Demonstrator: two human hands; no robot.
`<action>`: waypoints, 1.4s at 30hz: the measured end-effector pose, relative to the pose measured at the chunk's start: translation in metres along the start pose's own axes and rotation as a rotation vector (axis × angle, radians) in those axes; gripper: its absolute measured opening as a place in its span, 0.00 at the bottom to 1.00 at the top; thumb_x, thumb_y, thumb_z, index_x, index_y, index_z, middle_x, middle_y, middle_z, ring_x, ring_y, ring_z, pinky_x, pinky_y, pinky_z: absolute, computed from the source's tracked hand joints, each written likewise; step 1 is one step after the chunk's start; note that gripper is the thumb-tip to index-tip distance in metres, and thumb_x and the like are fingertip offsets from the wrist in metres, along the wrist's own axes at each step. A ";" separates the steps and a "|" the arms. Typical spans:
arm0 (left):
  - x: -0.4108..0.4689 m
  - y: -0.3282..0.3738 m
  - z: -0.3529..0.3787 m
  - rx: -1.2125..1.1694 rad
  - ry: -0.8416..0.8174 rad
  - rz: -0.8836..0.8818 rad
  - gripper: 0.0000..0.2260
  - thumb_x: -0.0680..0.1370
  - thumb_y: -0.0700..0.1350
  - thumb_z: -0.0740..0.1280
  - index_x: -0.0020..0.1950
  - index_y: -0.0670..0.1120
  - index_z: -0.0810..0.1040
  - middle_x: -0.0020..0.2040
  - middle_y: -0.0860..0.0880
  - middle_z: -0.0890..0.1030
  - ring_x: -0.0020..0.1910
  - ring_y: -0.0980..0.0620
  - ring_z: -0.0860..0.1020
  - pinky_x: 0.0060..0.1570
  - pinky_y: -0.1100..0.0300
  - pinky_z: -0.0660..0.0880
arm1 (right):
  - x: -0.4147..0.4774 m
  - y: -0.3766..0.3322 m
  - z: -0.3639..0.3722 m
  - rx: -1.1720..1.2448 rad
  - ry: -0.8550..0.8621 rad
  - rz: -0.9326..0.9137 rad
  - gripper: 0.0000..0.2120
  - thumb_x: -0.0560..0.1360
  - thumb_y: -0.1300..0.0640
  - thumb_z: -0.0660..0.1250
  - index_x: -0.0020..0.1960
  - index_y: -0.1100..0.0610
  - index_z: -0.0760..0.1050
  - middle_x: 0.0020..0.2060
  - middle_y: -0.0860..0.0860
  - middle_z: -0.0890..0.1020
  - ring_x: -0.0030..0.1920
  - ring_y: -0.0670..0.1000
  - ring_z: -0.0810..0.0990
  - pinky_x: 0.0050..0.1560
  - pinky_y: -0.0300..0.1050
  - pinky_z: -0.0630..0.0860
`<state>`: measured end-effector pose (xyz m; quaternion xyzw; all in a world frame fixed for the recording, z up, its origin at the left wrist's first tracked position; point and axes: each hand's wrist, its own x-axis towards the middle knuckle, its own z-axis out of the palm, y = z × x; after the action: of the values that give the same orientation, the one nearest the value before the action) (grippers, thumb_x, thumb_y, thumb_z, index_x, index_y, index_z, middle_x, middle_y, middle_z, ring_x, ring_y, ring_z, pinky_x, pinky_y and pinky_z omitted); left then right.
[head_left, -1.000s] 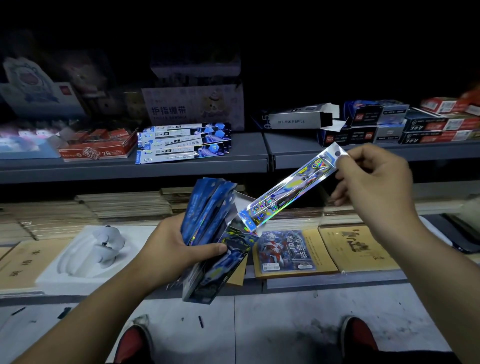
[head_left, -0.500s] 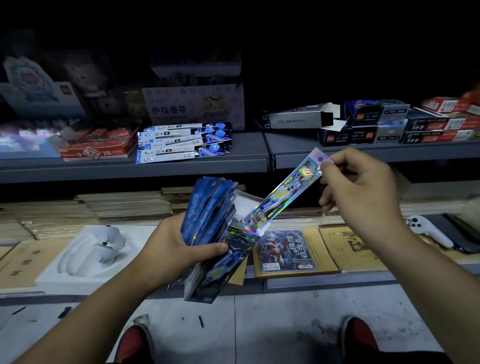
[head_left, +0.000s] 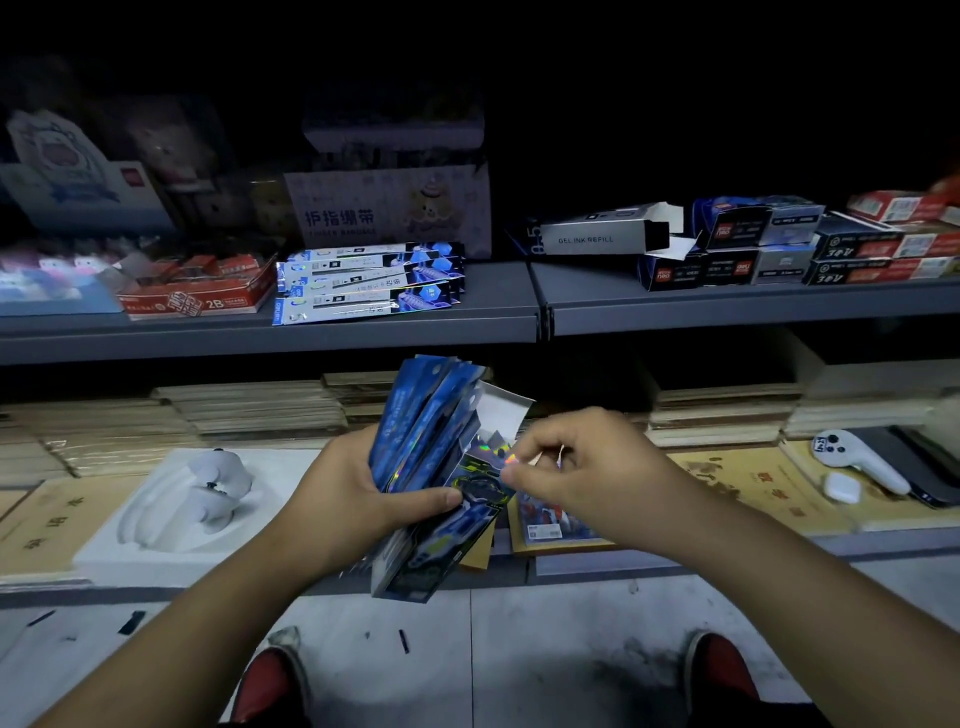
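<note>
1. The left hand (head_left: 358, 499) is wrapped round a fan of blue packets (head_left: 415, 415) and an open box (head_left: 447, 540), thumb pressed across the front, all held above the floor (head_left: 519, 649).
2. The right hand (head_left: 587, 467) pinches the top of a shiny packet (head_left: 491, 457), which sits mostly inside the box mouth, under the raised flap.
3. The shiny packet could snag on the flap or on whatever fills the box, and buckle under a hard push.
4. One grip carries two loads, so a shove could loosen the fan and let packets slide to the floor.
</note>
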<state>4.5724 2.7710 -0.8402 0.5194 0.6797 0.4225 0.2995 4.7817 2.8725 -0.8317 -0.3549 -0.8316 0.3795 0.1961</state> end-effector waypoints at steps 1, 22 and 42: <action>0.000 -0.001 0.000 0.003 -0.007 0.002 0.13 0.67 0.42 0.81 0.49 0.47 0.83 0.40 0.56 0.87 0.38 0.62 0.84 0.38 0.72 0.75 | 0.000 -0.001 0.001 -0.012 0.005 0.007 0.07 0.77 0.47 0.73 0.42 0.48 0.82 0.28 0.43 0.75 0.25 0.41 0.70 0.31 0.37 0.66; 0.004 -0.010 0.004 0.130 -0.017 -0.002 0.14 0.65 0.51 0.84 0.44 0.53 0.82 0.40 0.57 0.86 0.38 0.60 0.83 0.41 0.62 0.78 | 0.002 0.000 -0.003 0.121 0.286 -0.186 0.06 0.76 0.55 0.74 0.50 0.46 0.81 0.34 0.47 0.76 0.30 0.43 0.71 0.35 0.41 0.69; 0.003 -0.011 0.008 0.156 -0.096 0.042 0.15 0.65 0.52 0.83 0.47 0.55 0.82 0.42 0.53 0.87 0.43 0.52 0.85 0.47 0.51 0.82 | 0.002 -0.005 -0.003 0.208 0.194 -0.280 0.09 0.72 0.63 0.78 0.41 0.54 0.79 0.40 0.53 0.75 0.34 0.56 0.70 0.36 0.42 0.70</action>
<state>4.5738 2.7745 -0.8538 0.5750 0.6845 0.3489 0.2813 4.7804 2.8733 -0.8260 -0.2484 -0.8064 0.3963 0.3619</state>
